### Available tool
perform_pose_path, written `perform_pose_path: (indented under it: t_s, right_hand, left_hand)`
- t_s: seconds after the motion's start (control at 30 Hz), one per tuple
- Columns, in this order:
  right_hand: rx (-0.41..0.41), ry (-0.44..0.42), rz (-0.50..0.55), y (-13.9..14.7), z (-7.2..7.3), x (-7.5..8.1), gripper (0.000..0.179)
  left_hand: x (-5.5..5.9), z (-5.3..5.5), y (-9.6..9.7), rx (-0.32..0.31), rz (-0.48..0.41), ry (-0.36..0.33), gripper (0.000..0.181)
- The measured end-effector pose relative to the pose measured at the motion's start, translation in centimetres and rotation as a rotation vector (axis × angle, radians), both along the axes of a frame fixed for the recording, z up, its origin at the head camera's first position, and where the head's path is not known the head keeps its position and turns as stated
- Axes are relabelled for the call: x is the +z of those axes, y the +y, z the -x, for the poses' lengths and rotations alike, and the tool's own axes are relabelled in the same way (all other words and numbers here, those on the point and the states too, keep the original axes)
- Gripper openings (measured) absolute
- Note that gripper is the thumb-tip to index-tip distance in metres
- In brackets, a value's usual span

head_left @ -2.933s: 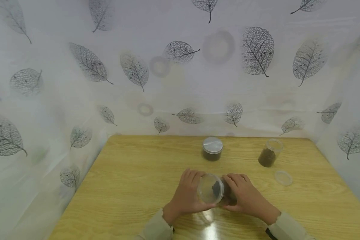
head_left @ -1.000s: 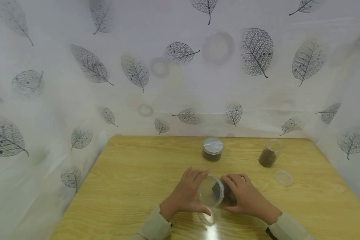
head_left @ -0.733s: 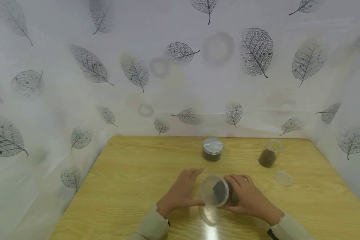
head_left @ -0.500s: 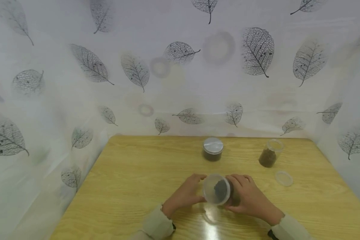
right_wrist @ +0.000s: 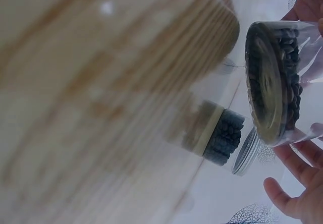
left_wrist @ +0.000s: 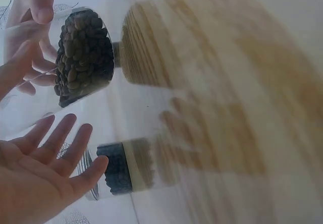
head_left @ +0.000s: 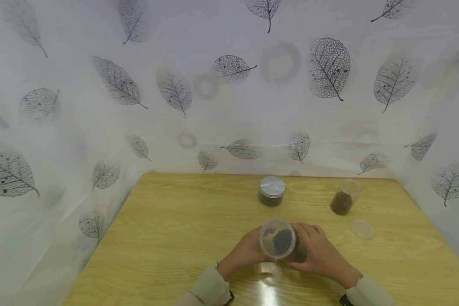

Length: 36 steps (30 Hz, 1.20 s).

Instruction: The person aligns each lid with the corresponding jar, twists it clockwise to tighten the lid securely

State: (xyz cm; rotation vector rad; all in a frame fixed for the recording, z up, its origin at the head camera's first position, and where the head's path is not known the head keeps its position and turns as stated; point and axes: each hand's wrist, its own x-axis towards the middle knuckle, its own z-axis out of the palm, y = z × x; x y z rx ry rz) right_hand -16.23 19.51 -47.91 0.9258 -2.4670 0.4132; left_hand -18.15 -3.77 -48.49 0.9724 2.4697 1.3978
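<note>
A clear jar [head_left: 277,239] partly filled with dark beans is tilted, its round top facing the head camera. My right hand [head_left: 321,253] grips its lower right side, fingers over the back and thumb in front. On the left, my left hand [head_left: 248,248] holds the upper part, its fingers partly seen through the clear wall and its thumb below. In the left wrist view some left fingers [left_wrist: 75,143] spread free of the jar; the beans [left_wrist: 83,52] lie against its base. Whether a clear lid covers the top, I cannot tell.
Behind the hands stands a low jar [head_left: 271,191] with a silver lid and dark contents. At back right is an uncovered clear jar [head_left: 345,196] with brown contents, a clear round lid [head_left: 362,229] lying in front. Leaf-printed sheeting [head_left: 199,38] surrounds the wooden table [head_left: 168,212].
My left hand loosened, drew left off the jar, then came back around it, lower than before. The jar shifted slightly right and its top turned more upward; my right hand kept its grip.
</note>
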Motion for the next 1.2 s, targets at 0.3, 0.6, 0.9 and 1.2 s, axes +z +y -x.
perform_pose_path:
  t_s: [0.3, 0.6, 0.9, 1.2]
  right_hand:
    - [0.014, -0.062, 0.046, -0.1, 0.1, 0.2, 0.102]
    - [0.058, -0.199, 0.14, -1.2, 1.0, 1.1, 0.097]
    - [0.133, -0.387, 0.23, -3.4, 3.2, 1.9, 0.099]
    - [0.139, -0.529, 0.301, -6.7, 5.2, 2.3, 0.094]
  left_hand:
    - [0.4, -0.2, -0.3, 0.085, 0.034, -0.029, 0.08]
    - [1.8, -0.5, -1.5, 0.156, 0.004, -0.047, 0.074]
    - [2.4, 0.1, -3.4, 0.224, -0.064, -0.094, 0.068]
    - [3.2, 0.9, -5.7, 0.34, -0.039, -0.045, 0.064]
